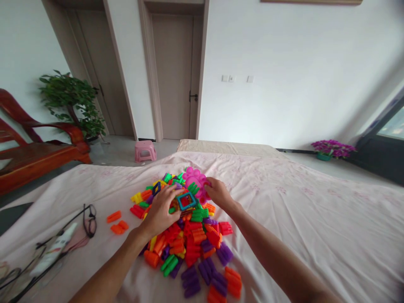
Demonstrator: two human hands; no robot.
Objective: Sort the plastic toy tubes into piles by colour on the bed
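Observation:
My left hand (162, 208) is over the pile, thumb and fingers curved around the near side of a square blue-framed tile (186, 201), which looks like the top of a small stack. Pinched at its right edge by my right hand (217, 191) is a pink flower-shaped plate (192, 180) with a scalloped rim, tilted up at the back of the pile. A green ridged block (193, 188) shows against the plate. Beneath both hands spreads a heap of ridged plastic blocks (192, 235) in red, orange, purple, green and yellow. My right fingertips are partly hidden behind the plate.
Two orange blocks (118, 227) lie apart on the pale flowered cloth (284, 227). Eyeglasses (90, 221), a white tube (55, 248) and dark cords rest at left. Beyond are a pink stool (145, 151), a wooden chair (47, 147) and potted plants.

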